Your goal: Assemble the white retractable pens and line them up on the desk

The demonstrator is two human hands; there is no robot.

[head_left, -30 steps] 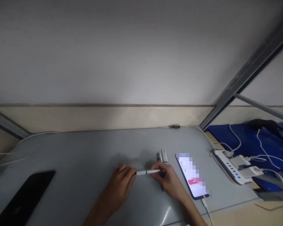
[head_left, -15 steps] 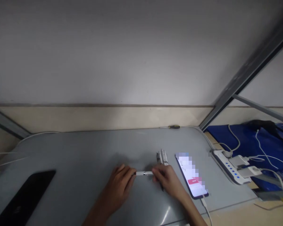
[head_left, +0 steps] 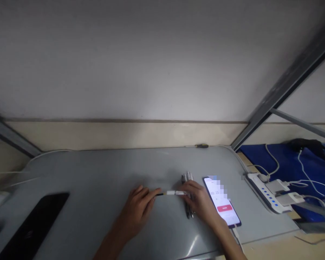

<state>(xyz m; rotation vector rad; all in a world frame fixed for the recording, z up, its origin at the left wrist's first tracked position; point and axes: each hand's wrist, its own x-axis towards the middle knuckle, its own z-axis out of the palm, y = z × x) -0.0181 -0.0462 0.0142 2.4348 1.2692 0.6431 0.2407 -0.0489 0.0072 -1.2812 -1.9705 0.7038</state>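
Observation:
A pen [head_left: 174, 193] with a white barrel and a dark left end lies level between my hands, above the grey tabletop [head_left: 103, 173]. My left hand [head_left: 139, 204] pinches the dark end between thumb and index finger. At the other end, the fingers of my right hand [head_left: 196, 196] close on the white barrel. Whether the dark piece is joined to the barrel is too blurred to tell. Several other pens [head_left: 189, 176] lie side by side on the table under my right hand, which hides their middles.
Right of my hand lies a lit phone [head_left: 224, 208] on a charging cable. A power strip [head_left: 268, 195] with plugged-in chargers is farther right. A dark flat device [head_left: 35, 225] lies at left. Near the wall is a screwdriver [head_left: 202, 146]. Metal frame posts [head_left: 256, 124] flank the table.
My right hand has shifted slightly right and up with the white barrel. More of the pen's dark end now shows by my left fingertips. The view has shifted slightly.

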